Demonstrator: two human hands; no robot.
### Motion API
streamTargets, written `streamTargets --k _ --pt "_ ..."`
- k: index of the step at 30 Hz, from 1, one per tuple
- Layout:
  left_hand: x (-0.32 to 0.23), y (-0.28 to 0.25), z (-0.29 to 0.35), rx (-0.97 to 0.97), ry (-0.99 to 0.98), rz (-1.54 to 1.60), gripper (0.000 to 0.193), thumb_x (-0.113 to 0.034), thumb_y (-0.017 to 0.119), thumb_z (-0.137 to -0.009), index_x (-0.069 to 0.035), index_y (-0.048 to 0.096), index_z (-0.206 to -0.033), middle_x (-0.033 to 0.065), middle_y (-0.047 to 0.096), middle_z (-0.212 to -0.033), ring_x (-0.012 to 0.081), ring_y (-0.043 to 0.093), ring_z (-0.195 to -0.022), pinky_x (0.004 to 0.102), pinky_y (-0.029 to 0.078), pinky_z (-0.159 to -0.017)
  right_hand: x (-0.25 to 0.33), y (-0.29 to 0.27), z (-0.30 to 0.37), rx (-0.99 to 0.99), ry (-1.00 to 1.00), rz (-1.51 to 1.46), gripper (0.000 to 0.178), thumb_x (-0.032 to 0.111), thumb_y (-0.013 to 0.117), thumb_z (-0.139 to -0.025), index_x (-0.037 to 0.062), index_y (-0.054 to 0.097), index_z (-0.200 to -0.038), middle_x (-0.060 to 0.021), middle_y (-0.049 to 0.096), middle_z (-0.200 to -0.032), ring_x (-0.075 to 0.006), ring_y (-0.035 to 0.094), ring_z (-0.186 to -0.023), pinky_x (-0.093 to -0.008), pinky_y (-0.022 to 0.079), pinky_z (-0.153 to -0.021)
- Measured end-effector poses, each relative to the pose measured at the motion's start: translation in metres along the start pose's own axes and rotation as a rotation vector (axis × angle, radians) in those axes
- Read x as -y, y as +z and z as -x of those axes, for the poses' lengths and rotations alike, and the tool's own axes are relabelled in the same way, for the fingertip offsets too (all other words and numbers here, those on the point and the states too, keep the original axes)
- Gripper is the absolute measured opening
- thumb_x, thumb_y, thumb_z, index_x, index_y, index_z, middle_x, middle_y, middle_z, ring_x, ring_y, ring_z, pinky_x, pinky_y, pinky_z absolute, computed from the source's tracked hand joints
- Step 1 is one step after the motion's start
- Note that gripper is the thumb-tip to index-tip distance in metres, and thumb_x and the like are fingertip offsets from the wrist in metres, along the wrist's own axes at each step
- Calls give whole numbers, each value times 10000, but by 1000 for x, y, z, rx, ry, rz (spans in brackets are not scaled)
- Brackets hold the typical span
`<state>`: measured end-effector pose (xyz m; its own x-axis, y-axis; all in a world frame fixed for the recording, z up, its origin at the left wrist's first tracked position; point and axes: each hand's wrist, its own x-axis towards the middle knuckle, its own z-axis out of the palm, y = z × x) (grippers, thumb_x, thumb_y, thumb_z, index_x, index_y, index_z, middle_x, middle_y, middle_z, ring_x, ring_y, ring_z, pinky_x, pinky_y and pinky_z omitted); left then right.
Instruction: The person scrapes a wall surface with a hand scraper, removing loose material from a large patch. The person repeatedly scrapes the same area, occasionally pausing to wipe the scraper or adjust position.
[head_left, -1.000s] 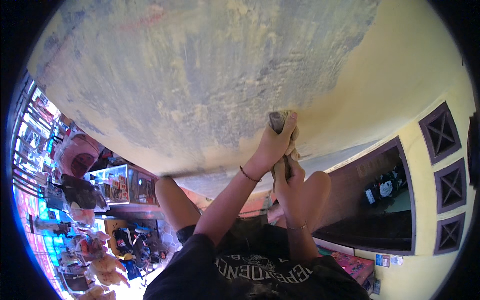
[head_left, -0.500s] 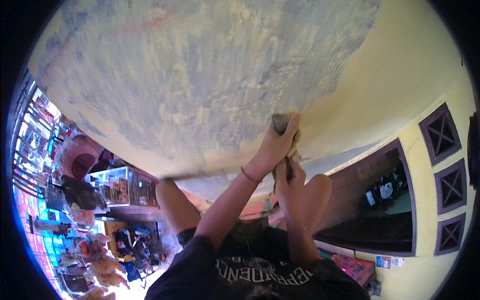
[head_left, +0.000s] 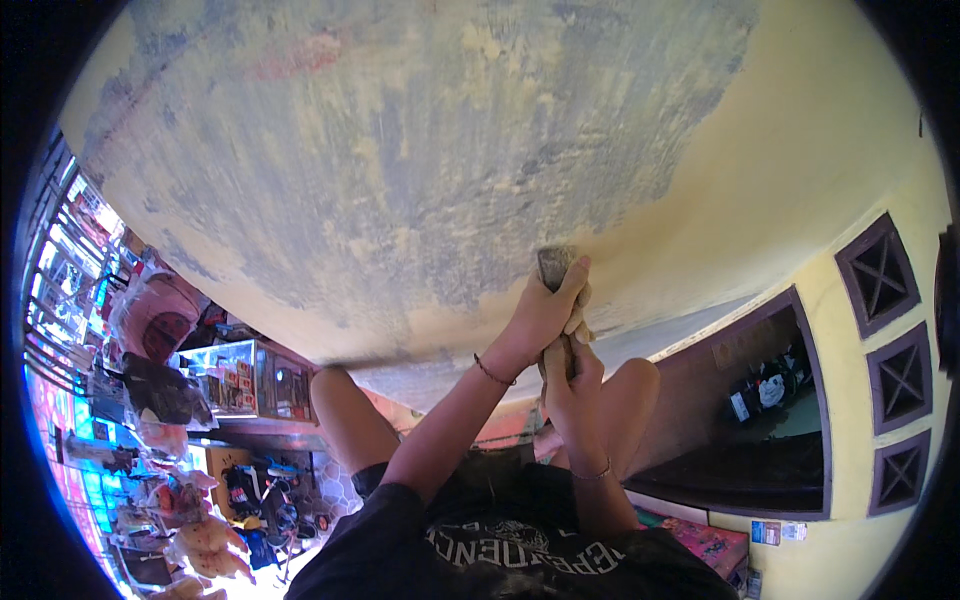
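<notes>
In front of my knees, my left hand (head_left: 548,312) is wrapped round the upper part of a scraper (head_left: 555,266), whose short grey blade sticks out above my thumb. Just below it, my right hand (head_left: 573,388) closes on the lower end of the same tool, which is mostly hidden by my fingers. The blade's tip is against or very close to the wall (head_left: 420,150), at the lower edge of a large patch where yellow paint is worn through to grey. Whether it touches cannot be made out.
My bare knees are raised on both sides of my hands. A glass display case (head_left: 238,378) and hanging goods stand at the left. On the right are a dark-framed opening (head_left: 815,420), several crossed vents (head_left: 880,280) and a pink patterned surface (head_left: 705,540).
Both hands and the scraper have shifted a little down and left along the wall. The grip looks the same.
</notes>
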<state>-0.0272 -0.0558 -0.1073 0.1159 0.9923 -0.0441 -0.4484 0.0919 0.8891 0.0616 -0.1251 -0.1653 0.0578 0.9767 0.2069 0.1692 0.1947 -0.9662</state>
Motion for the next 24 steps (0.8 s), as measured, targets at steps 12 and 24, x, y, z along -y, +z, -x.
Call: streamTargets --k 12,24 --pt "-3 4 3 -11 -94 53 391 -383 626 -1045 -111 530 -781 -19 476 -566 123 507 -407 351 547 -471 -3 0 0 -60 10 -96 227 148 629 -1012 -68 635 -941 -8 514 -593 -54 434 -576 -290 332 -501" --pt "6 -1 4 11 -136 26 450 -436 597 -1050 -100 547 -756 -19 457 -503 118 511 -394 344 566 -510 2 -2 6 -62 18 -79 247 175 645 -999 -69 645 -955 -39 509 -576 -63 433 -550 -310 337 -492"
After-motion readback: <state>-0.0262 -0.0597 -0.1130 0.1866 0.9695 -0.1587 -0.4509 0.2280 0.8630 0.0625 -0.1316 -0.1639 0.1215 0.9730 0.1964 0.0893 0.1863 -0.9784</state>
